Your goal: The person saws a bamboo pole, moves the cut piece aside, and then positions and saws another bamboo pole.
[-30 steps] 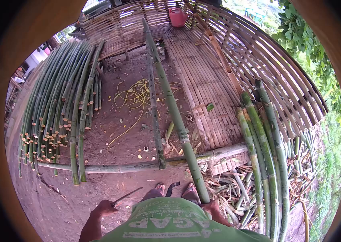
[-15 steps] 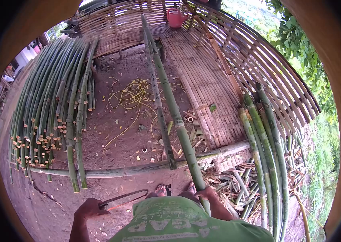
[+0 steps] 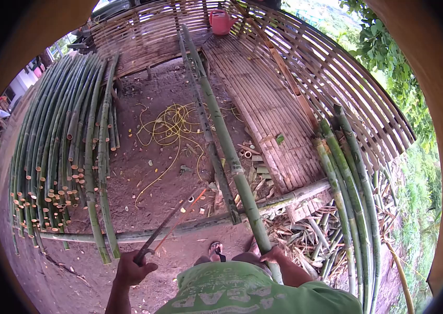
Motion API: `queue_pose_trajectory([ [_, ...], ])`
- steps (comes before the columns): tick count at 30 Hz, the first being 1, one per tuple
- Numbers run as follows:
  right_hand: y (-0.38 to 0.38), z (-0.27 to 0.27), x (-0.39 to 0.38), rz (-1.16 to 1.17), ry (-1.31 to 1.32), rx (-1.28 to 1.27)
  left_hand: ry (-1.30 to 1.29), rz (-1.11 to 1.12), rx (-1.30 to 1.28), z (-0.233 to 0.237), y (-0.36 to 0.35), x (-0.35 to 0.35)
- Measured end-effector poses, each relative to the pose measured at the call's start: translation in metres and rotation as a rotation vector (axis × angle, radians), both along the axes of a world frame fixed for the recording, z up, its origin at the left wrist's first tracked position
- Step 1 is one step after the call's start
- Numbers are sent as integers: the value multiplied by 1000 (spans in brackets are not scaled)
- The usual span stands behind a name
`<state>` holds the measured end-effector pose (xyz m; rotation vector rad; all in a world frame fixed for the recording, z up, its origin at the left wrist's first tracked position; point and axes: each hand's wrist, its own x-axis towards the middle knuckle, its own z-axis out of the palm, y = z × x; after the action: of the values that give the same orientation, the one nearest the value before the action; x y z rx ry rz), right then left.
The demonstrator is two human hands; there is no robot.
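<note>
My right hand (image 3: 272, 255) grips the near end of a long green bamboo pole (image 3: 225, 140). The pole slants away from me over a horizontal bamboo rail (image 3: 179, 226) toward the slatted bamboo platform (image 3: 263, 104). My left hand (image 3: 131, 271) holds the handle of a thin bow saw (image 3: 171, 224). The saw is raised, and its tip points up and right toward the pole, just short of it. A second, thinner pole (image 3: 208, 136) lies beside the held one. My green shirt and sandalled feet show at the bottom.
A big stack of cut green bamboo poles (image 3: 62, 152) lies on the left. More thick poles (image 3: 347, 183) lean on the right, over bamboo scraps (image 3: 305, 235). Yellow cord (image 3: 171, 125) lies tangled on the dirt. A red watering can (image 3: 220, 21) stands at the far end.
My left hand has swung the saw up from low by my side, so its blade now points toward the pole. My right hand keeps its hold on the pole.
</note>
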<state>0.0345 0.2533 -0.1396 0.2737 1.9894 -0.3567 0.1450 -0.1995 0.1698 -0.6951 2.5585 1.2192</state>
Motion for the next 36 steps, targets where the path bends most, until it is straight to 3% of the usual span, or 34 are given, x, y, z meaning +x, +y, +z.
queue_pose_trajectory([
  [6, -10, -12, -3, -17, 44, -71, 101, -184, -31, -34, 13, -38],
  [13, -21, 10, -9, -57, 13, -47, 236, -405, -18, -92, 28, -53],
  [16, -20, -34, -13, -39, 6, 6, 285, -457, 13, -94, 37, -67],
  [19, -18, -123, -16, 235, -128, -36, 179, -494, 33, -109, 39, -74],
  [20, -42, -34, -34, 166, -12, -17, 99, -475, 37, -113, 39, -77],
  [22, -47, -16, -45, -61, 51, -85, 55, -485, 30, -124, 41, -88],
  [29, -58, -36, -56, -114, 20, -12, 103, -597, 48, -193, 44, -106],
  [36, -61, -36, -56, -142, 10, 52, 125, -697, 67, -216, 56, -111],
])
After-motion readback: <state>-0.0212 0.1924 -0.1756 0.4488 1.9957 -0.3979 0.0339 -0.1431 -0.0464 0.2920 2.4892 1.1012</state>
